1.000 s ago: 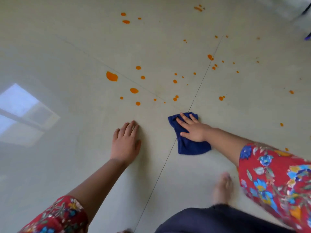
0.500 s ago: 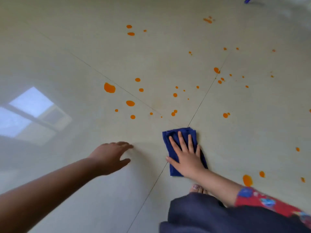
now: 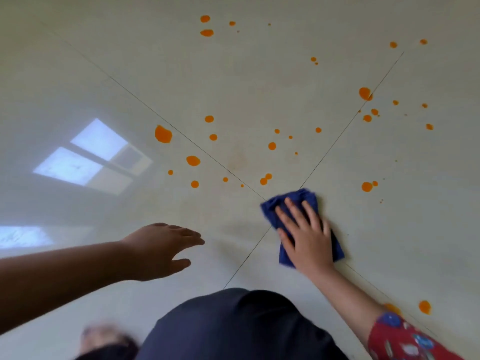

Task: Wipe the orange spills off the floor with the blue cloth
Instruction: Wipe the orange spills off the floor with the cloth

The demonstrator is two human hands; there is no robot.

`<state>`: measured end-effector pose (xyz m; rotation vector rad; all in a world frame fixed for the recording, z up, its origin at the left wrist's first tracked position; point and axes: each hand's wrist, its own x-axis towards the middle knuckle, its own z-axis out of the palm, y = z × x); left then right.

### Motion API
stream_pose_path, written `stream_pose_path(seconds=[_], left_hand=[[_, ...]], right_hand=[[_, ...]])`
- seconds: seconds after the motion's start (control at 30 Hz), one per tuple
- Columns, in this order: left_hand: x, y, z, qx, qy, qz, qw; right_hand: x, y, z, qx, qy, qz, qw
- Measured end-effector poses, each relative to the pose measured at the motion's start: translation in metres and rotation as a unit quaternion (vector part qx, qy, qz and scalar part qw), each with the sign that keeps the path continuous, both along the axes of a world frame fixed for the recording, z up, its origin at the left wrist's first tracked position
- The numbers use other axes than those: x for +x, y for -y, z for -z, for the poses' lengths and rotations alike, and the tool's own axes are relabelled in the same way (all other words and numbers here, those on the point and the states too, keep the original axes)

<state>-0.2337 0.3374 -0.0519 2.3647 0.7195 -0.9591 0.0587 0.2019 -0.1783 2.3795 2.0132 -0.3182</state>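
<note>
The blue cloth lies flat on the pale tiled floor where the tile seams cross. My right hand presses down on it with fingers spread straight. Orange spills dot the floor beyond the cloth, from large blobs at the left to small drops at the right, the nearest pair just past the cloth's far edge. My left hand hovers above the floor to the left, fingers extended, holding nothing.
My dark-clothed knee fills the bottom centre and a blurred foot shows at the bottom left. More orange drops lie at the lower right beside my right arm. A window reflection shines on the glossy tiles at left.
My right hand has pushed the cloth forward toward the seam crossing and the spills. My left hand has lifted off the floor and now hovers. The view has moved forward.
</note>
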Motion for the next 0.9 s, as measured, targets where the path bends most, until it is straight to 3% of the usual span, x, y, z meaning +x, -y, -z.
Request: stream_pose_path(seconds=[0.1, 0.23, 0.33, 0.4, 0.57, 0.7, 0.77, 0.9], left_hand=[[0.002, -0.021, -0.008, 0.011, -0.009, 0.029, 0.999], [0.008, -0.056, 0.005, 0.049, 0.010, 0.025, 0.998], [0.008, -0.079, 0.034, 0.107, 0.114, -0.073, 0.985], [0.003, -0.091, 0.055, 0.173, 0.201, -0.147, 0.953], [-0.022, -0.107, 0.095, 0.222, 0.232, -0.272, 0.907], [-0.034, -0.104, 0.108, 0.223, 0.227, -0.278, 0.906], [-0.042, -0.102, 0.117, 0.231, 0.234, -0.305, 0.894], [-0.049, -0.095, 0.130, 0.259, 0.267, -0.357, 0.857]], right_hand=[[-0.002, -0.060, 0.004, 0.014, 0.017, 0.067, 0.997], [-0.036, -0.070, 0.012, 0.017, 0.023, -0.009, 1.000], [-0.025, -0.039, 0.017, 0.025, 0.014, -0.083, 0.996], [-0.004, -0.034, 0.019, 0.033, 0.001, -0.098, 0.995], [-0.004, -0.086, 0.012, 0.030, 0.000, 0.011, 0.999], [0.000, -0.073, 0.015, 0.010, -0.001, -0.227, 0.974], [0.022, -0.076, 0.016, 0.013, -0.003, -0.295, 0.955], [0.015, -0.130, 0.010, 0.023, 0.033, -0.137, 0.990]])
